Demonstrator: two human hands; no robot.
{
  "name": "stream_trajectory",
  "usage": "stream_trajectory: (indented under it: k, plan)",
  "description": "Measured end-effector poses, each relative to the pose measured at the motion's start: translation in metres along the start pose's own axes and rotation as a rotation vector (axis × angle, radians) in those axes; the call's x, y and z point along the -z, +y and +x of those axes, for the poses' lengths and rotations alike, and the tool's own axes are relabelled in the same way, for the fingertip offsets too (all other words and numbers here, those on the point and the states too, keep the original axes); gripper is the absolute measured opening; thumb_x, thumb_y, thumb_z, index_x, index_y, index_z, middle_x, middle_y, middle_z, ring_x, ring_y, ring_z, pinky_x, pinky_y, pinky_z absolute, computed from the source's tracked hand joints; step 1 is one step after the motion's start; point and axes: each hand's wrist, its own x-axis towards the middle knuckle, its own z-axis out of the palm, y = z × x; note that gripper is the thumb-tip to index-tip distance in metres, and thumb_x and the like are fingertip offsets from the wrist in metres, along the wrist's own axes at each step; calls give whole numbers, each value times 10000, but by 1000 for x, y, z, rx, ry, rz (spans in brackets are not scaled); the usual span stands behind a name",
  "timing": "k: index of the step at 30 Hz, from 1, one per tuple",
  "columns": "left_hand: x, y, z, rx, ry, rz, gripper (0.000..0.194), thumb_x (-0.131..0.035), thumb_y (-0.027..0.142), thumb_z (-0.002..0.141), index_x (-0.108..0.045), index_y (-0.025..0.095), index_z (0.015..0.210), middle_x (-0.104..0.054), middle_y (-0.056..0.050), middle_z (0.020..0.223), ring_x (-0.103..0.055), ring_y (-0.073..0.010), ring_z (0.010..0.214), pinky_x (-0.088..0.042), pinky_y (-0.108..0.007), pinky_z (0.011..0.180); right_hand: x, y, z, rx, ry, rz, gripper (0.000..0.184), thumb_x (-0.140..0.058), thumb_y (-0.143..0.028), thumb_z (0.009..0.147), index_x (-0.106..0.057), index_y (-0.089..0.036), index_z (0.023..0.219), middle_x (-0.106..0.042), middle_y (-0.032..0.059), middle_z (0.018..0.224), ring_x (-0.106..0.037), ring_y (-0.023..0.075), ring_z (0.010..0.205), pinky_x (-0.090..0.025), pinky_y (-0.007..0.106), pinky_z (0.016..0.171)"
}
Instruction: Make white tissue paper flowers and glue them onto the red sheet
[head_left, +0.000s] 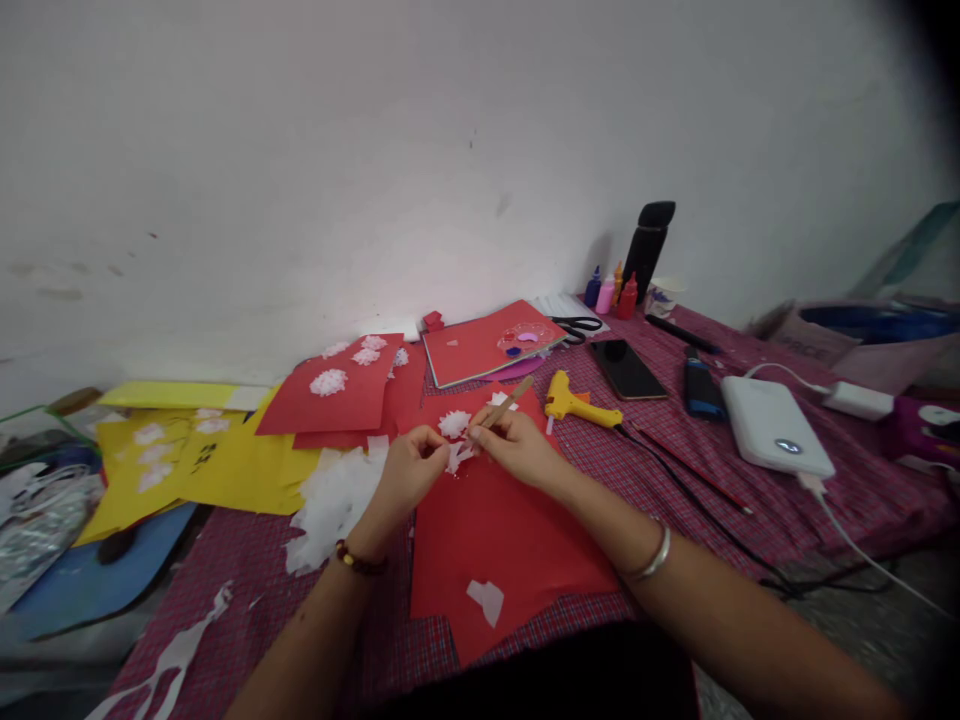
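My right hand [506,445] is closed around a slim light-brown wooden stick [517,390], whose upper end slants up and away. Just left of it, my left hand [414,465] has thumb and fingertips pinched together; whatever is between them is too small to make out. Both hands hover over a large red paper sheet [510,540]. Between the fingertips lies a whitish crumpled paper piece [456,457], partly hidden. A fluffy white paper flower [454,423] sits just beyond it. Nearer me, a pale paper scrap [487,602] rests on the red sheet.
Left are red sheets with white flowers [328,382], yellow paper [247,465] and white tissue paper [337,505]. To the right lie a yellow glue gun [577,402], a phone [626,368], a red pencil [697,470] and a corded white power bank [776,425]. Scissors [577,325] lie behind.
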Motion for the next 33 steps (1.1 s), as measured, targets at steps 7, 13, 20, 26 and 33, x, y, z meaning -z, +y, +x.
stream_trajectory:
  k: [7,13,20,26,33]
  plan:
    - [-3,-5,-2,-23,-12,-92,74,-515,172,680,-524,158,608,-541,31,562,-478,-98,547,-364,-208,536,-2,2,-1,-4,12,-46,151,-505,-282,831,-536,-166,739,-556,3,665,-509,116,617,-400,242,601]
    - [-3,7,-5,87,-13,-362,120,-581,205,693,-532,149,597,-537,39,536,-499,-82,519,-391,-197,529,-3,-1,-1,21,22,-9,153,-503,-273,832,-540,-167,728,-554,2,663,-521,117,614,-412,246,600]
    - [-2,13,-7,223,-52,-847,136,-700,167,619,-597,139,704,-611,22,653,-582,-85,582,-471,-201,591,-2,-2,1,-1,80,99,111,-528,-267,815,-551,-170,765,-553,-9,643,-503,99,537,-409,231,527]
    - [-6,11,-7,217,-54,-933,144,-736,120,590,-616,131,670,-606,26,615,-549,-57,562,-431,-158,560,-4,-3,1,-85,47,261,167,-584,-323,779,-560,-167,832,-579,-29,625,-502,73,440,-404,207,446]
    - [-13,19,-14,33,84,-660,74,-687,201,670,-657,145,710,-638,-2,644,-551,-99,601,-446,-225,609,-13,-3,0,-144,159,375,274,-629,-417,737,-556,-158,690,-623,-10,590,-522,72,400,-405,199,415]
